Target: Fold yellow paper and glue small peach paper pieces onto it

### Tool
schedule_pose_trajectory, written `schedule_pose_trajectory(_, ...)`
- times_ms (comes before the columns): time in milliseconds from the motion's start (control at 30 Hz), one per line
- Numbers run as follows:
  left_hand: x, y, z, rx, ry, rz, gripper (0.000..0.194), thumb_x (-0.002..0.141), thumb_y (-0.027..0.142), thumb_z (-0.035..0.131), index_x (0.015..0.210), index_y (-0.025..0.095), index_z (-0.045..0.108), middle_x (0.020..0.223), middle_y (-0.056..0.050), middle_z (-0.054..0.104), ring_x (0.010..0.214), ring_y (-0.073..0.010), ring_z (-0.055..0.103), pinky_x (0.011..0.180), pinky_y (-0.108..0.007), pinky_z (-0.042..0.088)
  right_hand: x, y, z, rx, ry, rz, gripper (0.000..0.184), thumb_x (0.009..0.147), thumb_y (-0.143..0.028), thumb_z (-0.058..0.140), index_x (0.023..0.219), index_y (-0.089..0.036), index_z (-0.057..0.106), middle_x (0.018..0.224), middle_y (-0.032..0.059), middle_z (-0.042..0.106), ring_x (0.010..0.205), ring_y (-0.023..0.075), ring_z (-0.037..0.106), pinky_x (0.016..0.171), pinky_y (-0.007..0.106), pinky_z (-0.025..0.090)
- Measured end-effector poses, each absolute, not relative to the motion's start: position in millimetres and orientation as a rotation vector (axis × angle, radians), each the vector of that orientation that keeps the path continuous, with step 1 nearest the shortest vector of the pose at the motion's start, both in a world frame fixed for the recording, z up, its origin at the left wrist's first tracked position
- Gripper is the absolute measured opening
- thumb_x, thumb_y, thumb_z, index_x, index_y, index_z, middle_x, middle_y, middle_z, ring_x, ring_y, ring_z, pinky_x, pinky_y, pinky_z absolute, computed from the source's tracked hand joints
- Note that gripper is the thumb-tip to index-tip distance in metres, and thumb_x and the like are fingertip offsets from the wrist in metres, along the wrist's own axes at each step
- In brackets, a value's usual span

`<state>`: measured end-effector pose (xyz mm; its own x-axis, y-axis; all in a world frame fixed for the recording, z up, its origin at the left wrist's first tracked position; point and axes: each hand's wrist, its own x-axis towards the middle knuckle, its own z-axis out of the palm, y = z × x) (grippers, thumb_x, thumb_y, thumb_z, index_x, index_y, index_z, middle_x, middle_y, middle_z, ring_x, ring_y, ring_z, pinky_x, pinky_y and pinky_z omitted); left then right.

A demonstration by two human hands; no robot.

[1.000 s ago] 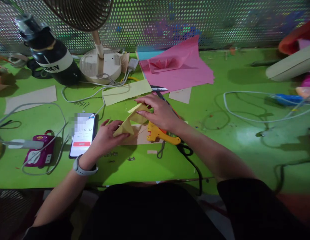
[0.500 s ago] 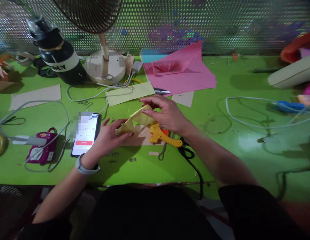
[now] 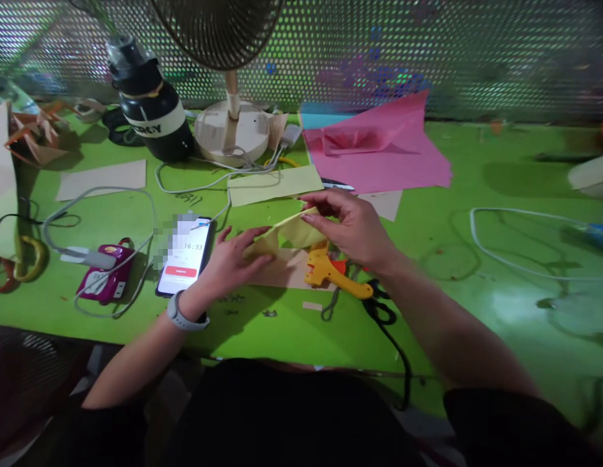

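Between my two hands, a folded yellow paper (image 3: pixel 286 232) is held a little above the table. My left hand (image 3: pixel 233 259) pinches its left end between thumb and fingers. At its right upper end my right hand (image 3: pixel 347 220) grips it the same way. Just below the right hand lies a yellow hot glue gun (image 3: pixel 338 275) with a black cord. It rests partly over a pale pink paper strip (image 3: pixel 270 277). A flat yellow paper strip (image 3: pixel 275 185) lies behind my hands.
Left of my wrist are a lit phone (image 3: pixel 185 256) and a purple power adapter (image 3: pixel 107 275). Behind stand a dark bottle (image 3: pixel 153 120), a fan (image 3: pixel 232 130) and pink paper sheets (image 3: pixel 399 155). White cables (image 3: pixel 500 266) cross the green table (image 3: pixel 457 331); scissors (image 3: pixel 32 259) lie far left.
The view has turned left, so everything sits further right, and scissors and paper at the left edge have come into view. Both hands keep hold of the folded yellow paper.
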<state>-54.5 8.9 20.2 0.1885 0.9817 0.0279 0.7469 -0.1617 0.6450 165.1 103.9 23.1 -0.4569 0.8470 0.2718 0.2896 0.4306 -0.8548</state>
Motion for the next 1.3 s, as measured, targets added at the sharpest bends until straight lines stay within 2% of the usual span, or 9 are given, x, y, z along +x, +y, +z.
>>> schedule_pose_trajectory(100,-57,12,18,2.033,1.734,0.671,0.042,0.091,0.034,0.057,0.132,0.025,0.051,0.116,-0.005,0.071,0.110,-0.0247,0.064,0.115,-0.055,0.021,159,108,15,-0.980,-1.945,0.942,0.020,0.085,-0.025,0.065,0.104,-0.020,0.069,0.096,0.0041,0.067,0.083,0.0166,0.062,0.080,0.035,0.053)
schedule_pose_trajectory(200,-58,12,19,2.141,1.915,0.977,0.070,0.083,0.047,0.066,0.143,0.021,0.039,0.136,-0.014,0.057,0.130,-0.0337,0.047,0.115,-0.060,0.016,158,114,12,-0.975,-1.937,0.920,0.027,0.085,-0.028,0.066,0.110,-0.020,0.066,0.103,0.0058,0.067,0.085,0.0171,0.064,0.082,0.036,0.055)
schedule_pose_trajectory(267,-55,7,20,2.263,1.857,1.164,0.068,0.083,0.042,0.067,0.142,0.021,0.040,0.135,-0.015,0.056,0.130,-0.0331,0.047,0.112,-0.057,0.026,164,112,15,-0.982,-1.978,0.799,0.035,0.083,-0.031,0.068,0.116,-0.019,0.063,0.111,0.0085,0.066,0.093,0.0203,0.064,0.086,0.041,0.055)
schedule_pose_trajectory(333,-49,1,20,2.459,1.487,1.153,0.043,0.088,0.028,0.062,0.130,0.022,0.052,0.114,-0.009,0.069,0.110,-0.0247,0.061,0.098,-0.044,0.046,177,100,20,-0.995,-2.046,0.581,0.034,0.084,-0.031,0.068,0.115,-0.020,0.064,0.114,0.0101,0.065,0.103,0.0242,0.063,0.092,0.047,0.052)
schedule_pose_trajectory(433,-39,-8,18,2.671,1.012,0.931,0.021,0.090,0.021,0.060,0.111,0.022,0.063,0.091,-0.004,0.074,0.085,-0.0179,0.067,0.079,-0.034,0.052,202,69,25,-0.951,-2.156,0.436,0.024,0.090,-0.026,0.061,0.113,-0.023,0.065,0.107,0.0083,0.067,0.101,0.0240,0.064,0.090,0.047,0.054)
schedule_pose_trajectory(633,-33,-7,21,2.725,0.957,0.811,0.011,0.093,0.023,0.056,0.095,0.019,0.066,0.068,-0.002,0.068,0.063,-0.0147,0.062,0.059,-0.029,0.045,238,32,15,-0.964,-2.375,0.242,0.024,0.093,-0.029,0.058,0.113,-0.020,0.066,0.103,0.0102,0.069,0.095,0.0234,0.066,0.083,0.042,0.057)
schedule_pose_trajectory(800,-34,-2,25,2.725,1.016,0.823,0.015,0.092,0.024,0.057,0.082,0.019,0.066,0.056,0.000,0.059,0.052,-0.0130,0.053,0.051,-0.028,0.038,245,33,10,-1.072,-2.572,0.275,0.043,0.089,-0.045,0.060,0.119,-0.015,0.061,0.110,0.0144,0.065,0.098,0.0282,0.065,0.080,0.046,0.057)
schedule_pose_trajectory(1000,-41,-1,33,2.438,1.201,0.962,0.020,0.092,0.026,0.059,0.075,0.018,0.065,0.058,-0.001,0.063,0.053,-0.0113,0.056,0.051,-0.025,0.042,249,34,4,-1.110,-2.682,0.300,0.046,0.088,-0.047,0.060,0.124,-0.017,0.058,0.112,0.0132,0.064,0.098,0.0286,0.063,0.079,0.047,0.057)
schedule_pose_trajectory(1300,-37,-1,28,2.243,1.248,0.972,0.015,0.092,0.029,0.061,0.089,0.018,0.070,0.077,-0.005,0.073,0.066,-0.0133,0.067,0.060,-0.026,0.053,245,31,19,-1.038,-2.500,0.285,0.034,0.092,-0.040,0.058,0.117,-0.019,0.064,0.106,0.0118,0.067,0.099,0.0274,0.064,0.086,0.048,0.055)
